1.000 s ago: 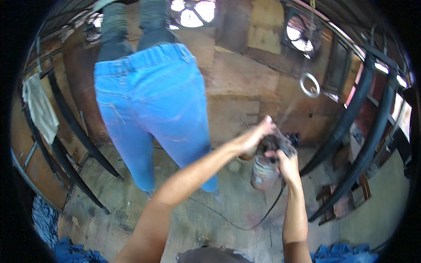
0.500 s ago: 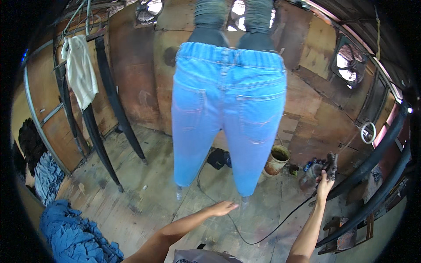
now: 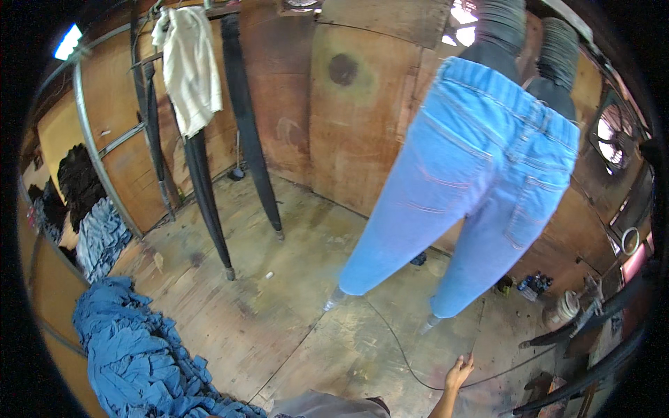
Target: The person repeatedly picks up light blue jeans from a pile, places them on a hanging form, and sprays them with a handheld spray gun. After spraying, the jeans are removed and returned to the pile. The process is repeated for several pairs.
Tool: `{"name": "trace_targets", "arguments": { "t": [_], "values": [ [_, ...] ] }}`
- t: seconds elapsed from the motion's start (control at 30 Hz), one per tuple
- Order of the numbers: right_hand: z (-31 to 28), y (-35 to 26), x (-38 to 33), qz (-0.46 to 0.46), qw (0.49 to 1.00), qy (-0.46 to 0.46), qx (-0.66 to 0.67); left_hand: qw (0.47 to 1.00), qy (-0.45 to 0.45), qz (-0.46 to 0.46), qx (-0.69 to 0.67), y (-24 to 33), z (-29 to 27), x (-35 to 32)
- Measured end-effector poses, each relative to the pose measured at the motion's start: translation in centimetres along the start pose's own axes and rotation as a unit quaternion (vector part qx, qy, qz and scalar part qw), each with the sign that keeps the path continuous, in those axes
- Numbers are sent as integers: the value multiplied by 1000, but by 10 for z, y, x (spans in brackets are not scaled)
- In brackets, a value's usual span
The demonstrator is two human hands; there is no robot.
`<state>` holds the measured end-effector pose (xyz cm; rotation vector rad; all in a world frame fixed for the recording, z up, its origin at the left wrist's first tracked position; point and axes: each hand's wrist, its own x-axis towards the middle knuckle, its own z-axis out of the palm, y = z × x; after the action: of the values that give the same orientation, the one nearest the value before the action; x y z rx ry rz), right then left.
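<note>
My right hand (image 3: 458, 371) comes up from the lower edge, right of centre. Its thumb and fingers are apart, and I see nothing in it. Just beyond it the thin black hose (image 3: 410, 373) curves across the floor. My left hand is out of view. Light blue jeans (image 3: 456, 174) with an elastic waist and a purplish tint stand upright on a two-legged dark form (image 3: 554, 90), back pockets facing me. A dark spray gun (image 3: 592, 308) seems to rest beside a pale bucket (image 3: 561, 310) at the right, though it is small and partly lost among other things.
A heap of blue garments (image 3: 136, 348) lies at the lower left. Behind it stand black leg forms (image 3: 205, 202) with a white cloth (image 3: 189, 70) draped over them. Black tubes (image 3: 606, 313) rise at the right. A fan (image 3: 613, 136) sits in the wooden wall.
My view has swung left, so the jeans sit further right. My right hand has let go of the spray gun and drawn back. My left hand has left the view.
</note>
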<state>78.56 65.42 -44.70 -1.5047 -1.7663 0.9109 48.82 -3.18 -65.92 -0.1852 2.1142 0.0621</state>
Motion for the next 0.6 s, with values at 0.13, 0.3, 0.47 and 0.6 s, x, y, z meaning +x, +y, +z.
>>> {"name": "trace_targets", "arguments": {
  "t": [0.13,0.3,0.47,0.6],
  "values": [
    [22,-15,47,-86,990,0,110,999,5,27,-44,22,25,23],
    [46,-54,139,22,947,-43,317,942,100,309,-87,218,-23,39],
    [94,-67,204,118,864,-178,455,797,167,449,-367,440,-133,-49],
    [127,-74,205,139,864,-256,410,802,75,364,-469,519,-188,-111]
  ]
}}
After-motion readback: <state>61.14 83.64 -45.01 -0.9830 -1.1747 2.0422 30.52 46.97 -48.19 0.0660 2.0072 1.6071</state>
